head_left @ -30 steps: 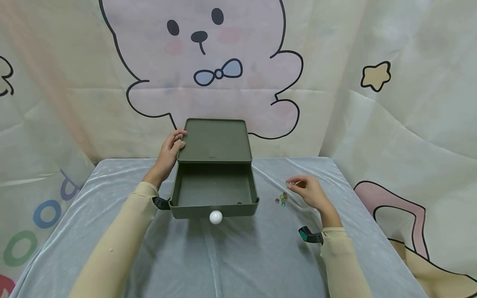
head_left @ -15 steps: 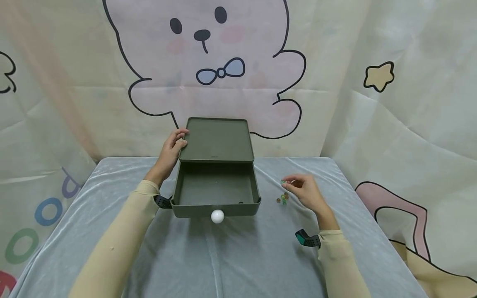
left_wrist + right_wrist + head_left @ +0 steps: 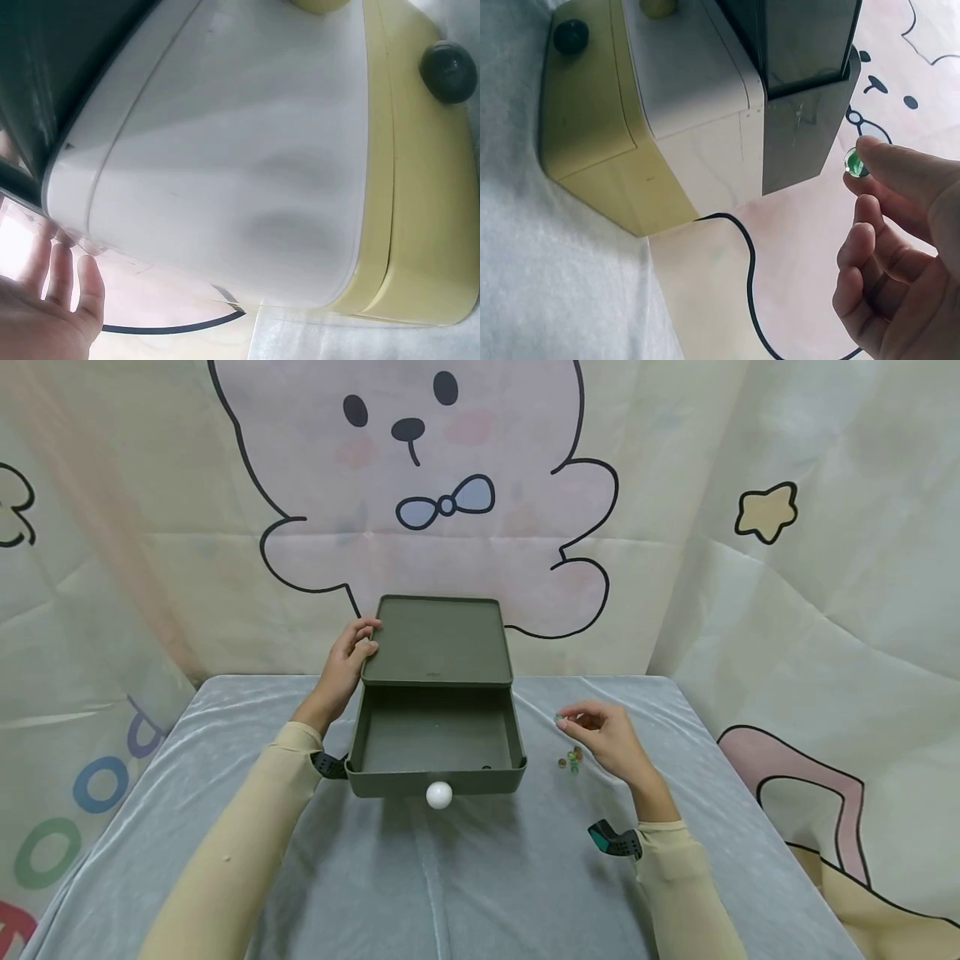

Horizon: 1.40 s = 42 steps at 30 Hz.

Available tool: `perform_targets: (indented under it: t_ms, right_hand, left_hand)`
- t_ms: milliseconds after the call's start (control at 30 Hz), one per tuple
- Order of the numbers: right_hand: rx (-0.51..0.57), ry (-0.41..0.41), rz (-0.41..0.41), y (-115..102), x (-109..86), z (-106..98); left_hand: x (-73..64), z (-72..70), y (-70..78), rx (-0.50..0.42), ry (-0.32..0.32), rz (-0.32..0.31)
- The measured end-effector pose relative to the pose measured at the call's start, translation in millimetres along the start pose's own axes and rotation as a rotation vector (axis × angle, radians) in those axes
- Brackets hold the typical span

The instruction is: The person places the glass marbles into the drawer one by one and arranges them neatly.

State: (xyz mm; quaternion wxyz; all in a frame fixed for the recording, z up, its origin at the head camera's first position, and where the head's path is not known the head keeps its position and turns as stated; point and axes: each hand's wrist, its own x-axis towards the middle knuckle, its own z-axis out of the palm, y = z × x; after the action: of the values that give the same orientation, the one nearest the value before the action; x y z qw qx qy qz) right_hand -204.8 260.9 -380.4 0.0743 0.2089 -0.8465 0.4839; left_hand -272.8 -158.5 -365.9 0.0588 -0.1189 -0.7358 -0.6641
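My right hand (image 3: 609, 742) pinches a clear glass marble with a green swirl (image 3: 853, 163) between thumb and forefinger, above the table on the box's right. Its other fingers are curled beneath. Several small green and brown marbles (image 3: 573, 759) lie on the cloth just below that hand. In the head view a dark green drawer (image 3: 435, 735) with a white knob (image 3: 439, 795) is pulled out of the box. One small dark round thing (image 3: 487, 767) sits inside, near the front right. My left hand (image 3: 339, 672) touches the left edge of the green box top (image 3: 442, 639) with its fingers extended.
Beneath the green drawer, the wrist views show a white section (image 3: 232, 165) and a yellow section (image 3: 424, 202) with a dark knob (image 3: 448, 72). A pale blue cloth (image 3: 510, 877) covers the table. Printed curtains (image 3: 652, 568) hang behind and at both sides.
My right hand has moved left toward the drawer, carrying the marble away from over the pile. The left hand stays at the box top. The head view has shifted slightly.
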Motion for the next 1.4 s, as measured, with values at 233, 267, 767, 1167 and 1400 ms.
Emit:
perform_targets:
  t_ms: [233, 267, 767, 1167, 1400]
  right_hand:
    - [-0.004, 0.017, -0.066, -22, -0.8, 5]
    - [-0.003, 0.020, -0.076, -29, -1.5, 6]
    - [0.016, 0.046, -0.165, -38, 0.6, 9]
    - [0.047, 0.043, -0.235, -53, 0.5, 10]
    - [0.033, 0.022, -0.243, -62, 0.3, 11]
  left_hand:
    - [0.4, 1.5, 0.1, -0.012, 0.015, 0.006]
    - [0.4, 1.6, 0.1, -0.013, 0.017, 0.005]
    - [0.4, 0.2, 0.5, -0.004, 0.004, -0.001]
    - [1.5, 0.2, -0.1, -0.012, 0.005, 0.006]
    - [2.0, 1.4, 0.2, -0.019, 0.011, 0.005]
